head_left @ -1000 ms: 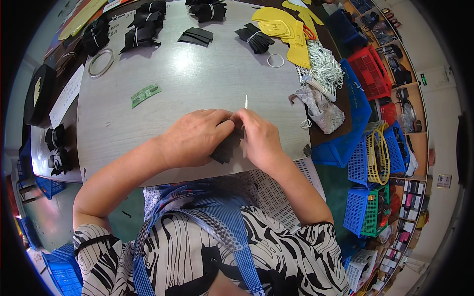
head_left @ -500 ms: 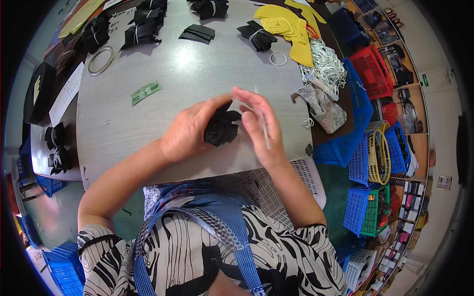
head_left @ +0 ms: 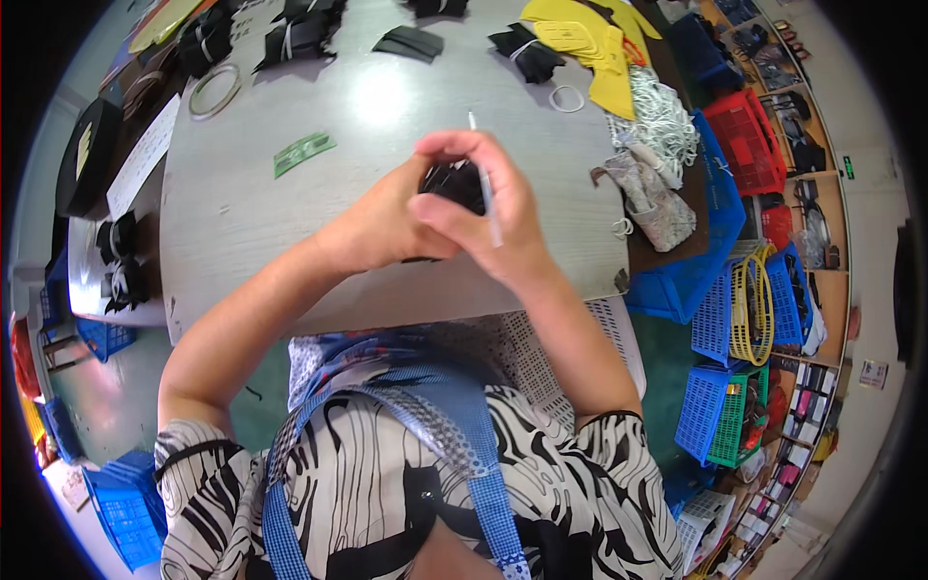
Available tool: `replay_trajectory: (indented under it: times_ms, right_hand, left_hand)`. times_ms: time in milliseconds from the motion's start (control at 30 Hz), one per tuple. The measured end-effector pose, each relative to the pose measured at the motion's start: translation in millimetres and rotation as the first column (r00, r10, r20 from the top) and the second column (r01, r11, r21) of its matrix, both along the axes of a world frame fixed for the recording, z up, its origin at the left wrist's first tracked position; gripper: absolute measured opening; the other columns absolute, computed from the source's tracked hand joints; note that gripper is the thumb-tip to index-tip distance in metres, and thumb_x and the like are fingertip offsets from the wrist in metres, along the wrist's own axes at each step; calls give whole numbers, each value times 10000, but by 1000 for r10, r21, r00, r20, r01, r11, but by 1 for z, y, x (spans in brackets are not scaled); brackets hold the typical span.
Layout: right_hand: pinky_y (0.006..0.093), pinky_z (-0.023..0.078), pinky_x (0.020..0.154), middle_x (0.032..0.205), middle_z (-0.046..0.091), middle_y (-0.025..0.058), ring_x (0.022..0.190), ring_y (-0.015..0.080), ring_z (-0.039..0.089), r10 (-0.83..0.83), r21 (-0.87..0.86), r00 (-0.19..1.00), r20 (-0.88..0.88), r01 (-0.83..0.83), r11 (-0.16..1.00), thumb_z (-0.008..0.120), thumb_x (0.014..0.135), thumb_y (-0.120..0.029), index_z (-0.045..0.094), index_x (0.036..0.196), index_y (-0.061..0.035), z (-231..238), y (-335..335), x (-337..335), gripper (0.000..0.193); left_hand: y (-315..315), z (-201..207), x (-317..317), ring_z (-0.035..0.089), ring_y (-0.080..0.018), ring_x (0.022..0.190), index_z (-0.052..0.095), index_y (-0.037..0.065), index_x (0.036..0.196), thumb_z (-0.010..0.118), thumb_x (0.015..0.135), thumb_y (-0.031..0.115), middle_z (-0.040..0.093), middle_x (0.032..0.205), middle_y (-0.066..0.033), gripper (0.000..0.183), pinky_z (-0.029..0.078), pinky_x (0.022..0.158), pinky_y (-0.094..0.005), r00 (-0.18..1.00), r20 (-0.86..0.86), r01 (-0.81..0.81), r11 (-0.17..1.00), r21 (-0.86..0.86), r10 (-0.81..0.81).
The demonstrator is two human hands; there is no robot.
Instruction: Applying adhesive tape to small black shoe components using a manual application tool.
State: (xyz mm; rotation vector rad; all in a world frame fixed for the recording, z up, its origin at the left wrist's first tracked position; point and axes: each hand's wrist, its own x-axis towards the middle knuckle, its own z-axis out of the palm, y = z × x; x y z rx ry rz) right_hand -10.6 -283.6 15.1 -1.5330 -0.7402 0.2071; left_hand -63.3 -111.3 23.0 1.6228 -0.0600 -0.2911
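Above the near middle of the table, my left hand [head_left: 382,217] is closed around a bundle of black pieces [head_left: 454,184], which look like thin sheet material. Curled round the other side of it is my right hand [head_left: 507,217], its thumb across the front and its fingertips meeting the left hand. A thin whitish stick-like strip [head_left: 491,208] lies along the right hand and pokes out past its fingers; its kind is unclear. Much of the bundle is hidden by my hands.
A green packet [head_left: 304,154] lies left of my hands. At the back are tied black bundles [head_left: 295,41], a loose black stack [head_left: 409,43] and a white ring [head_left: 566,99]. Yellow pieces [head_left: 609,68], white cords [head_left: 657,121] and patterned cloth [head_left: 657,203] crowd the right edge.
My right hand has closed in on the black bundle, its thumb now crossing the front. Both hands have drawn together, and the strip has moved with the right hand. The view has shifted slightly.
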Motion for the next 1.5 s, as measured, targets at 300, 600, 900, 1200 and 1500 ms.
replay_trajectory:
  times_ms: [300, 600, 900, 1200, 1500]
  right_hand:
    - [271, 543, 814, 946, 704, 5, 873, 91, 651, -168, -61, 979, 119, 176, 982, 844, 885, -88, 680, 1042, -47, 4, 3, -5, 231]
    - [368, 560, 887, 1168, 747, 114, 1007, 209, 720, -218, -239, 974, -61, 198, 951, 601, 1121, -275, 727, 1229, -38, 3, -39, 89, 289]
    - [528, 527, 855, 922, 707, 160, 878, 405, 674, -47, -456, 606, 794, 645, 613, 757, 957, -178, 675, 1032, -57, -29, -64, 148, 164]
    - [259, 525, 676, 916, 661, 10, 727, 73, 603, 69, 163, 808, -586, 34, 986, 682, 1055, -117, 667, 1135, -5, 27, -31, 51, 139]
    - [248, 469, 622, 849, 638, -47, 705, 43, 534, 464, 468, 516, -720, -133, 874, 713, 1069, -335, 744, 1075, -62, -18, -53, 56, 275]
  left_hand:
    - [-8, 3, -4, 657, -153, 1049, 607, 14, 1311, 893, 692, 67, 677, 1143, -48, 684, 561, 913, -313, 977, -188, 50, 963, -267, -103]
    - [-17, -3, 7, 639, -111, 795, 709, 31, 1028, 857, 728, 30, 688, 927, 0, 335, 533, 713, -293, 976, -200, -124, 979, -159, 91]
    - [0, -2, 19, 597, -83, 759, 722, 43, 969, 837, 761, 31, 665, 868, 24, 238, 487, 668, -275, 975, -129, -206, 955, -215, 181]
    - [7, 10, 43, 687, -119, 913, 748, 36, 1112, 814, 692, -19, 747, 999, -7, 428, 563, 813, -297, 996, -88, -35, 917, -398, -1]
    - [27, 18, 52, 752, -313, 1030, 567, -9, 1383, 879, 671, 68, 770, 1139, -146, 781, 594, 889, -405, 940, 308, 126, 988, 91, -148]
